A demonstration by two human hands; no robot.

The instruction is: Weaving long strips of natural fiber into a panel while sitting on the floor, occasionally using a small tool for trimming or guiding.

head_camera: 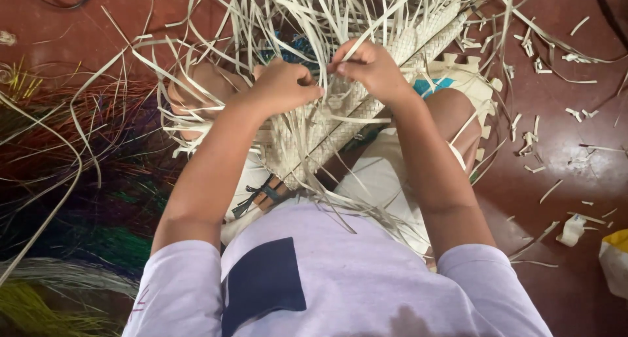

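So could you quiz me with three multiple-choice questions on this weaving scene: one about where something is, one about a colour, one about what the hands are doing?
1. Where does the woven mat rest?
A. over the person's lap
B. hung on a wall
C. on a shelf

2. What colour is the floor?
A. white
B. reddish brown
C. blue

3. What are the left hand and right hand doing?
A. lying flat, open
B. gripping scissors
C. pinching pale strips

Answers:
1 A, it lies across the knees.
2 B, the bare floor shows that tone.
3 C, both hands' fingers close on strips above the mat.
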